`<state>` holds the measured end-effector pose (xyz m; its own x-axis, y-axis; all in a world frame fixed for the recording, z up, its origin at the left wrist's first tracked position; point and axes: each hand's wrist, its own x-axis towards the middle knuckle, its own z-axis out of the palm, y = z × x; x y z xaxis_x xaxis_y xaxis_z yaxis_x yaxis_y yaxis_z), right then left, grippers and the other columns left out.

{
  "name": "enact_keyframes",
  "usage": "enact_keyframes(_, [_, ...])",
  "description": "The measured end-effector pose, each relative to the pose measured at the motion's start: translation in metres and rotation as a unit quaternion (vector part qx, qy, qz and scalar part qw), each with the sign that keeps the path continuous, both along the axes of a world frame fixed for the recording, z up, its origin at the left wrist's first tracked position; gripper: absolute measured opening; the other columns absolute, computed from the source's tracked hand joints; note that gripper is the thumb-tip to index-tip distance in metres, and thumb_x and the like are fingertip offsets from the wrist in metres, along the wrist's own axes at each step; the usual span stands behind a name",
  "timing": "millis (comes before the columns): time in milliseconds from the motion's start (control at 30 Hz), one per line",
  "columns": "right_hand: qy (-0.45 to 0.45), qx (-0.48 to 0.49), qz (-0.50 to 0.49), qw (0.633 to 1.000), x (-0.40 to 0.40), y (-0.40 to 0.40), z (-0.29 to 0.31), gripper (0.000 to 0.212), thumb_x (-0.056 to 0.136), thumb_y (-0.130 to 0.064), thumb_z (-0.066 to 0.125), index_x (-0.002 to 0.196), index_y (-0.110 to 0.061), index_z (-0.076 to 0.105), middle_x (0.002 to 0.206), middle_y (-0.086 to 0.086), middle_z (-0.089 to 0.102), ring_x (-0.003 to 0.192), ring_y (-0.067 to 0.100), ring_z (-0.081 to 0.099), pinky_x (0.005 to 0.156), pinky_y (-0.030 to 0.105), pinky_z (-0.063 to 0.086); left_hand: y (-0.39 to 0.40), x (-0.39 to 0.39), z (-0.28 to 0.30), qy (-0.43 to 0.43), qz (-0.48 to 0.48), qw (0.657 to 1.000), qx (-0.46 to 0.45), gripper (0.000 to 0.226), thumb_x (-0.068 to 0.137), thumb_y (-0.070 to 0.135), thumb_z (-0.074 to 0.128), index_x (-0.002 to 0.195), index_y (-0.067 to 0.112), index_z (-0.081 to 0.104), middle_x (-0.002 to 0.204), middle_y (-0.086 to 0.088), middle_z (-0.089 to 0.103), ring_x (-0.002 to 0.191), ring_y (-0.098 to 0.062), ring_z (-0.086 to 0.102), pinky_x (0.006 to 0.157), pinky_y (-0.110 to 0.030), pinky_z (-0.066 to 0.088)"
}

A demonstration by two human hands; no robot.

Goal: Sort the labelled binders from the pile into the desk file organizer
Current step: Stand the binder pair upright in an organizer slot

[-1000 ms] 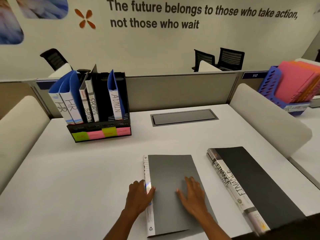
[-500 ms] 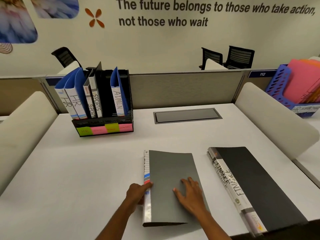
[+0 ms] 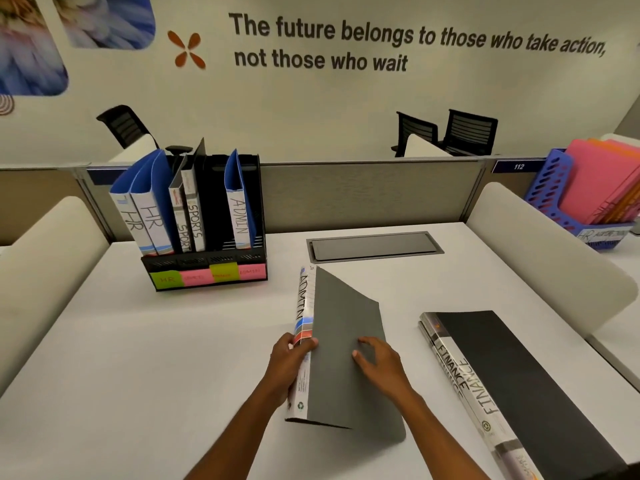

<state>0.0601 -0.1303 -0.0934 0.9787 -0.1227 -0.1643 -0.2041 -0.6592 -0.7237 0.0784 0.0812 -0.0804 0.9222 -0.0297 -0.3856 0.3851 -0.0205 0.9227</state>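
White tabletop [image 3: 138,358]: your left hand [image 3: 289,358] is clamped on the spine of the grey ADMIN binder [image 3: 346,348], tilting it up at near centre. Your right hand [image 3: 379,362] presses flat, fingers apart, on its cover. Black file organizer [image 3: 207,271] stands far left; FINANCE binders [image 3: 502,386] lie near right.

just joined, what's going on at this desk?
A person is sorting labelled binders. The left hand grips the spine of a grey ADMIN binder, tipping it up off the desk, while the right hand rests on its cover. The organizer at the back left already holds HR, SPORTS and one ADMIN binder. Two FINANCE binders lie stacked flat on the right, not yet filed.
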Motion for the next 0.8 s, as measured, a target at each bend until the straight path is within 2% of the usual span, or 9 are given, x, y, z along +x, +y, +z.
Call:
enact_keyframes(67, [-0.019,0.032,-0.010,0.999,0.015,0.014,0.020,0.042,0.093,-0.035,0.061,0.131,-0.019,0.054,0.137,0.001,0.054,0.124,0.018,0.051,0.104,0.028,0.040,-0.004,0.007,0.011,-0.038,-0.001,0.999,-0.005,0.032,0.088,0.036,0.067,0.107,0.015,0.054,0.096,-0.010,0.072,0.072,-0.025,0.074,0.063,-0.032,0.060])
enact_keyframes(167, [-0.050,0.074,-0.035,0.995,0.036,0.041,0.052,0.048,0.092,-0.042,0.059,0.135,-0.021,0.050,0.141,0.002,0.051,0.126,0.021,0.051,0.105,0.036,0.045,-0.010,0.019,0.026,-0.093,0.007,0.995,0.025,0.033,0.089,0.039,0.065,0.113,0.021,0.050,0.104,-0.006,0.069,0.081,-0.025,0.073,0.067,-0.032,0.061])
enact_keyframes(267, [-0.076,0.111,-0.041,0.990,0.052,0.066,0.084,0.056,0.091,-0.049,0.056,0.139,-0.022,0.047,0.142,0.003,0.050,0.127,0.023,0.051,0.102,0.039,0.048,-0.016,0.031,0.041,-0.157,0.020,0.985,0.066,0.042,0.091,0.040,0.061,0.126,0.023,0.044,0.116,0.002,0.063,0.095,-0.019,0.066,0.074,-0.022,0.055])
enact_keyframes(400, [-0.108,0.161,-0.023,0.981,0.065,0.097,0.124,0.070,0.082,-0.058,0.057,0.141,-0.022,0.045,0.138,0.002,0.055,0.119,0.020,0.057,0.092,0.034,0.055,-0.016,0.040,0.061,-0.236,0.053,0.966,0.093,0.036,0.089,0.036,0.064,0.116,0.027,0.041,0.107,0.007,0.061,0.080,-0.007,0.064,0.059,-0.007,0.051])
enact_keyframes(467, [-0.121,0.170,-0.021,0.978,0.069,0.111,0.139,0.081,0.074,-0.064,0.058,0.142,-0.022,0.044,0.138,-0.001,0.055,0.119,0.022,0.058,0.092,0.038,0.055,-0.014,0.044,0.065,-0.267,0.070,0.956,0.095,0.041,0.086,0.030,0.069,0.115,0.025,0.041,0.105,0.006,0.061,0.076,-0.008,0.065,0.060,-0.001,0.047])
enact_keyframes(533, [-0.138,0.153,-0.022,0.978,0.072,0.121,0.148,0.087,0.070,-0.066,0.061,0.143,-0.023,0.042,0.138,-0.003,0.055,0.120,0.022,0.058,0.092,0.038,0.055,-0.011,0.046,0.067,-0.297,0.079,0.946,0.104,0.049,0.083,0.023,0.074,0.120,0.019,0.043,0.109,0.006,0.061,0.082,-0.012,0.066,0.065,0.002,0.046])
enact_keyframes(600, [-0.159,0.125,-0.031,0.979,0.078,0.131,0.153,0.084,0.072,-0.062,0.067,0.142,-0.023,0.043,0.136,-0.003,0.056,0.119,0.021,0.058,0.092,0.036,0.056,-0.005,0.049,0.067,-0.325,0.081,0.937,0.104,0.052,0.081,0.020,0.076,0.122,0.020,0.043,0.111,0.008,0.061,0.089,-0.010,0.066,0.074,-0.003,0.050])
enact_keyframes(700, [-0.197,0.094,-0.060,0.974,0.085,0.142,0.158,0.080,0.074,-0.058,0.071,0.140,-0.022,0.043,0.133,-0.002,0.059,0.116,0.019,0.059,0.090,0.033,0.054,0.004,0.055,0.064,-0.346,0.065,0.930,0.101,0.053,0.081,0.024,0.074,0.126,0.017,0.046,0.121,-0.001,0.064,0.101,-0.016,0.068,0.088,-0.025,0.057])
enact_keyframes(800, [-0.229,0.077,-0.091,0.966,0.092,0.150,0.158,0.070,0.077,-0.051,0.072,0.135,-0.020,0.047,0.130,-0.001,0.060,0.114,0.021,0.061,0.087,0.030,0.053,0.014,0.063,0.060,-0.358,0.035,0.926,0.118,0.072,0.080,0.035,0.068,0.141,0.008,0.040,0.132,-0.006,0.060,0.115,-0.018,0.063,0.097,-0.026,0.052])
